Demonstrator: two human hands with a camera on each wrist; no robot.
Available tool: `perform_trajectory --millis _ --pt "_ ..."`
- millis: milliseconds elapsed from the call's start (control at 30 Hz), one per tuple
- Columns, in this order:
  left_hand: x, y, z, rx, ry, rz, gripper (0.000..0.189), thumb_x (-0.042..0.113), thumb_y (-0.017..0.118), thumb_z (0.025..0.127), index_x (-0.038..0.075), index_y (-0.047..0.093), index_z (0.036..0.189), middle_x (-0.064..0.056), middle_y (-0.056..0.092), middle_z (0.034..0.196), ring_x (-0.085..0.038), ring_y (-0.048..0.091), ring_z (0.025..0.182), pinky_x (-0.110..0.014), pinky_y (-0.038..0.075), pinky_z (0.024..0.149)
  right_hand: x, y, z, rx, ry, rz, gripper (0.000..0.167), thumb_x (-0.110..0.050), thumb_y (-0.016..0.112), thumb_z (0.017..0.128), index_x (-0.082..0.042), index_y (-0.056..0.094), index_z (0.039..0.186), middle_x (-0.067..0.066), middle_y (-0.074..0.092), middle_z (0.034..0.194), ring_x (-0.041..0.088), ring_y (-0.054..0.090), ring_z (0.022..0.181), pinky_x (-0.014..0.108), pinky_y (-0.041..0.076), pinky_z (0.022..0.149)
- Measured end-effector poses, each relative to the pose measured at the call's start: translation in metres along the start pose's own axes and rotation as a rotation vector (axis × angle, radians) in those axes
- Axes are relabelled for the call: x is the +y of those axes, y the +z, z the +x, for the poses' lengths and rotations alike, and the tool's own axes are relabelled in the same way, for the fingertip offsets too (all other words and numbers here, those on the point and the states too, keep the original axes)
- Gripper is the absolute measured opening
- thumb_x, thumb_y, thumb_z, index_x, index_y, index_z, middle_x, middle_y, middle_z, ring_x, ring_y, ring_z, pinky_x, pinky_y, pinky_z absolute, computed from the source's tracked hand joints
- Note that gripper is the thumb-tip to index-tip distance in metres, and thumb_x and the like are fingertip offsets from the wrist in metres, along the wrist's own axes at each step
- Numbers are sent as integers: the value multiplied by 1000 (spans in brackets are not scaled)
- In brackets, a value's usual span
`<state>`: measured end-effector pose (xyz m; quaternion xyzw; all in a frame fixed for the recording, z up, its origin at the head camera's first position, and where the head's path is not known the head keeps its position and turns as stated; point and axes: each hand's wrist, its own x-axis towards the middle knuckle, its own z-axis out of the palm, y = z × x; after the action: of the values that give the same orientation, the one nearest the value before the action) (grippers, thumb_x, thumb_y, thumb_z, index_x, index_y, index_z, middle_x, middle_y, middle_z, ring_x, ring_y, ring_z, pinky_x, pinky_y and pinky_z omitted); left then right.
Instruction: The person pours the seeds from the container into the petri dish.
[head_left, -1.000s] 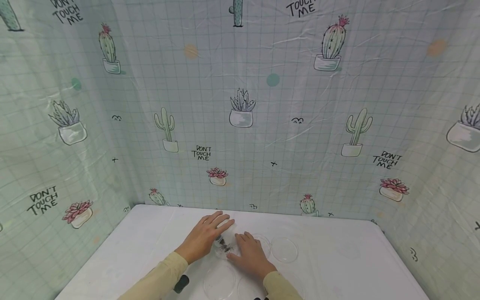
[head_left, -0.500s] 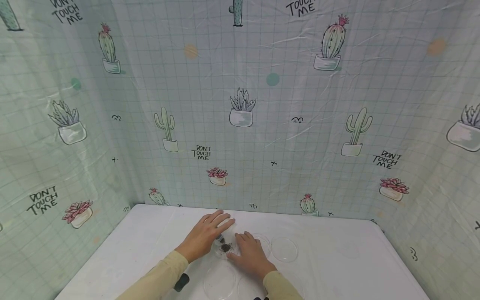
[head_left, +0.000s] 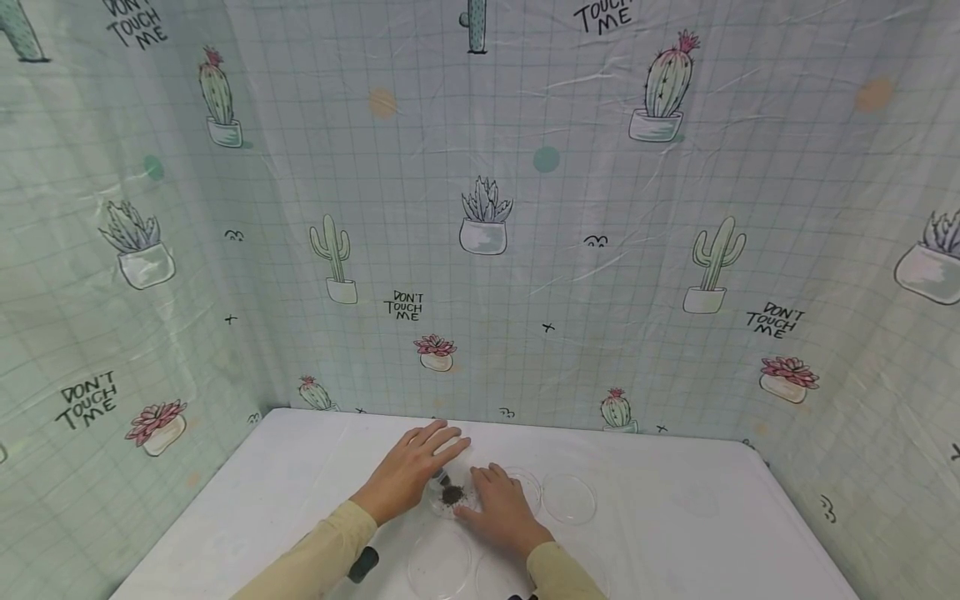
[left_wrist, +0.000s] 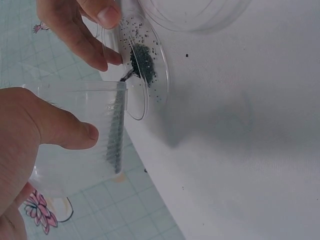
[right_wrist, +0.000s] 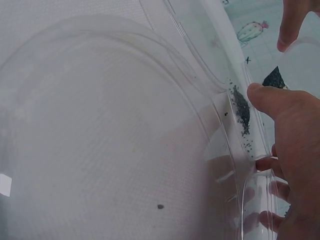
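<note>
My left hand [head_left: 401, 479] grips a clear plastic cup [left_wrist: 75, 117], tipped on its side with its mouth over a petri dish [left_wrist: 167, 75]. Black granules [left_wrist: 117, 135] lie along the cup's lower wall, and a thin stream of them leaves the rim. Under it a dark heap [head_left: 452, 495] sits in the dish, with loose grains scattered round it. My right hand [head_left: 504, 510] holds this dish by its side, thumb at the near rim and fingers spread along the right. In the right wrist view the thumb [right_wrist: 265, 97] stands beside the granules.
Further clear petri dishes stand close by, one at the right [head_left: 568, 500], another in front [head_left: 440, 567], and more partly under the right arm. A black cylinder [head_left: 363, 565] lies by the left forearm. A printed curtain [head_left: 480, 333] encloses the white table [head_left: 675, 517].
Granules have run out of the cup, and the scattered grains in the dish have become a dense dark heap. Both hands stay almost where they were.
</note>
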<state>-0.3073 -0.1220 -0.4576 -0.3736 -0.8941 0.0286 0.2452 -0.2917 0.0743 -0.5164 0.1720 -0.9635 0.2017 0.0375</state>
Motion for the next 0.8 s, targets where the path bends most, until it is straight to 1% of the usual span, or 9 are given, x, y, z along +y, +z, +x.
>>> perform_trajectory --millis 533,800 --pt "-1 0 1 0 9 11 82 1 78 75 28 43 145 3 49 145 -23 42 139 -44 45 108 2 2 0 1 -5 -7 73 -55 63 86 -4 51 137 12 55 139 34 43 135 56 42 104" --pt "0 -1 1 -1 2 10 80 2 77 76 28 44 144 3 49 145 -22 42 139 -44 46 107 1 0 0 -1 2 -2 74 -55 63 85 -4 51 137 12 56 138 33 43 135 56 42 104"
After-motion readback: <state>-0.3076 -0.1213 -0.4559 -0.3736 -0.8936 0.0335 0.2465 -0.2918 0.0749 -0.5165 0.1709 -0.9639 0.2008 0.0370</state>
